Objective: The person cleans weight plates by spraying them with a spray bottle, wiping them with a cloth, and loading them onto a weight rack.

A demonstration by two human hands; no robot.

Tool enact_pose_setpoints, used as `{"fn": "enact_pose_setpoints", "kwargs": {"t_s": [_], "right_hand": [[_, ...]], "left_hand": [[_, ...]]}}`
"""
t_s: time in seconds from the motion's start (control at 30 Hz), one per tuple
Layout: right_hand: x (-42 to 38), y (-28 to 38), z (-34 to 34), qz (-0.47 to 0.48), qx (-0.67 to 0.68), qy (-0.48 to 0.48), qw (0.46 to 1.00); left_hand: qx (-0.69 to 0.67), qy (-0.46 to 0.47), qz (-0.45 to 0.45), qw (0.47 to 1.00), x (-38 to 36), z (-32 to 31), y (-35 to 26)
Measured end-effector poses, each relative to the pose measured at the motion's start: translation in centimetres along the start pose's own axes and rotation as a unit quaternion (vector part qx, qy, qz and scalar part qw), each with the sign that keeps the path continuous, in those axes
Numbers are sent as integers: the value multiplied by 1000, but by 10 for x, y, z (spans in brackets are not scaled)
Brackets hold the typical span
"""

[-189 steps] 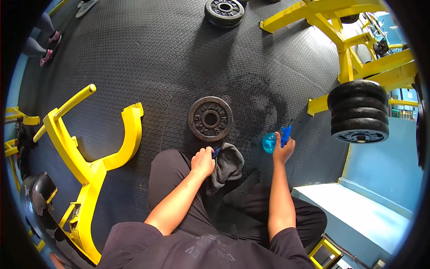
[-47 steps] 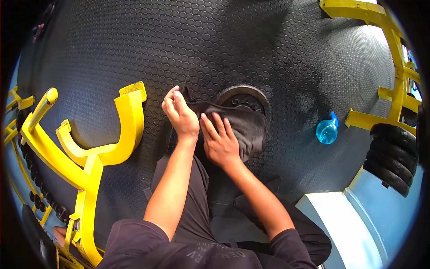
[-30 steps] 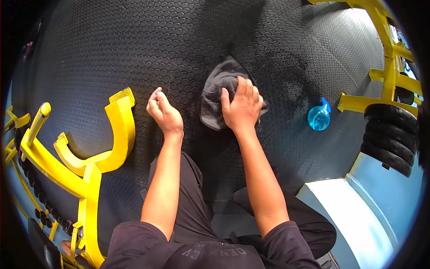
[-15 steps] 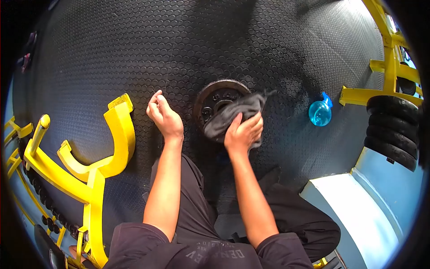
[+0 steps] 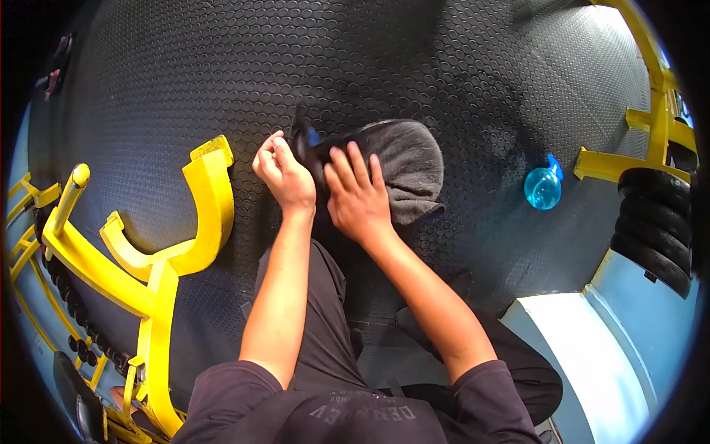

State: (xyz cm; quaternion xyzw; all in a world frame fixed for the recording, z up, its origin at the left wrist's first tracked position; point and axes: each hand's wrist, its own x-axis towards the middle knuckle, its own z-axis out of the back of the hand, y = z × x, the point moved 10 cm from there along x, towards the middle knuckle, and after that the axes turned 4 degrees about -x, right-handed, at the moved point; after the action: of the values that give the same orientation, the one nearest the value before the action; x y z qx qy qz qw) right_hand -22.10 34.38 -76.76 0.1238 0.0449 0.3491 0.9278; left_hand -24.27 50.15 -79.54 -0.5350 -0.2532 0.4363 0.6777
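Note:
A dark cloth [image 5: 410, 163] is spread over the round weight plate, which it now covers almost wholly. My right hand [image 5: 359, 189] lies flat on the cloth, fingers apart. Just left of the cloth is my left hand [image 5: 285, 174], raised with its fingers curled in; whether it pinches the cloth's edge or anything else is too unclear to tell. A blue spray bottle [image 5: 543, 188] rests on the floor to the right.
Black studded rubber flooring [image 5: 296, 44] surrounds the cloth. At the left rises a yellow metal frame [image 5: 159, 296]. Another yellow rack [image 5: 654, 126] at the right carries stacked black plates [image 5: 651, 222], above a white and blue ledge [image 5: 584, 348].
The cloth has spread from a bunch across the plate, hiding it. My right hand has moved left and its fingers have spread onto the cloth. In view, my left hand sits slightly farther right.

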Motion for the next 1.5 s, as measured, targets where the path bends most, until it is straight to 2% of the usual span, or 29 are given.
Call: {"fn": "enact_pose_setpoints", "kwargs": {"t_s": [0.1,0.23,0.27,0.3,0.33,0.4,0.43,0.47,0.5,0.57,0.63,0.67,0.73,0.77,0.83,0.9,0.97,1.0,1.07,1.13,1.17,1.2,1.23,1.3,1.37,1.4,1.43,1.47,1.5], "right_hand": [[-42,-5,2,31,-24,29,999],[-96,-46,13,45,-105,33,993],[-108,-63,15,28,-73,38,996],[-115,-82,20,12,-41,32,999],[-130,-126,29,-65,-30,-23,997],[-149,-183,48,-191,75,-112,972],[-153,-201,65,-251,163,-158,941],[-161,-221,65,-313,284,-198,884],[-172,-240,57,-367,400,-234,807],[-183,-260,29,-366,680,-264,578],[-184,-250,35,-380,778,-248,436],[-188,-251,37,-373,780,-255,434],[-190,-235,31,-334,855,-206,340],[-196,-232,31,-327,857,-209,338],[-193,-210,46,-232,907,-211,281],[-198,-203,44,-198,922,-193,269],[-209,-208,25,-258,913,-213,233],[-207,-206,29,-253,927,-202,190],[-207,-211,46,-226,936,-201,179],[-196,-213,72,-199,944,-195,174],[-192,-216,85,-209,936,-190,211],[-186,-218,101,-218,926,-182,249],[-177,-217,118,-215,927,-178,251],[-148,-200,150,-215,895,-95,378],[-131,-175,159,-230,823,-16,519],[-127,-151,172,-277,741,90,604],[-124,-132,184,-314,639,194,675],[-107,-112,175,-200,611,165,748],[-99,-86,159,-81,572,134,805]], "left_hand": [[4,23,-10,1000,4,0,12],[42,1,-64,997,-11,-4,-24],[75,25,-72,994,-17,-9,-39],[89,81,-95,988,-24,-20,-48],[85,193,-143,967,-44,-43,-67],[92,396,-220,887,-96,-83,-84],[104,483,-254,832,-127,-98,-79],[148,500,-274,808,-148,-102,-69],[193,516,-293,781,-168,-103,-62],[260,514,-327,750,-188,-105,-75],[398,500,-309,704,-196,-110,-71],[415,475,-348,694,-197,-113,-60],[407,482,-358,689,-196,-116,-59],[398,493,-361,684,-196,-118,-59],[395,502,-363,679,-191,-124,-63],[436,529,-305,661,-188,-133,-61],[418,540,-267,680,-189,-136,-79],[379,534,-277,703,-190,-138,-93],[342,529,-291,721,-195,-137,-110],[161,542,-24,825,-188,-129,-113],[162,542,-27,824,-190,-126,-113],[34,542,68,837,-192,-122,-109],[-96,526,160,830,-195,-118,-105],[-228,502,230,802,-202,-110,-89],[-255,475,255,802,-204,-98,-80],[-256,468,261,805,-203,-93,-80],[-289,455,316,781,-205,-93,-81],[-322,441,367,753,-205,-94,-80],[-342,488,330,732,-196,-91,-68]]}}
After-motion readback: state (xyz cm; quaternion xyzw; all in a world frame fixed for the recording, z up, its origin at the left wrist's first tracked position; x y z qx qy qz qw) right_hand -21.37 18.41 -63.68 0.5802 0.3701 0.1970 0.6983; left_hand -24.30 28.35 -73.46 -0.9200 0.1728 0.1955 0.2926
